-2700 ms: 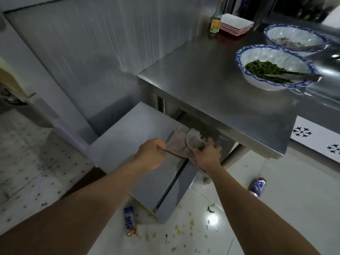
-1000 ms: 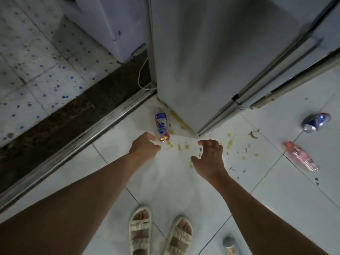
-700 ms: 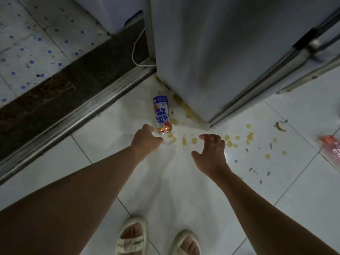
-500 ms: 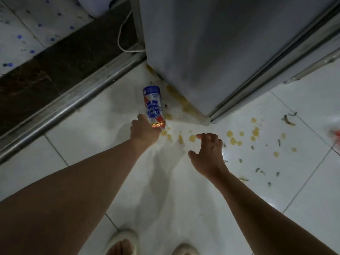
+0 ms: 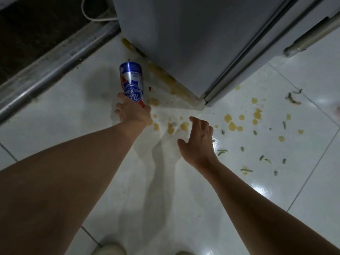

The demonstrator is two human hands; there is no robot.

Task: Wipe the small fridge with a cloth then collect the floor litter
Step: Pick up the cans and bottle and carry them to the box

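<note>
Gripping the blue, red and white aluminium beer can [image 5: 131, 83], the left hand [image 5: 133, 112] wraps its fingers round the lower end; the can lies tilted on the white glossy tiled floor [image 5: 184, 208], just beside the corner of the grey metal small fridge [image 5: 193, 37]. The right hand [image 5: 197, 142] hangs spread and empty above the yellow spill spots [image 5: 231, 124]. Green vegetable scraps [image 5: 265, 160] lie scattered to the right. I judge litter collection barely begun. Risks I note: the grasp sits low on the can, so it may slip or tip out dregs when lifted; the floor looks wet near the spots, so footing may fail.
</note>
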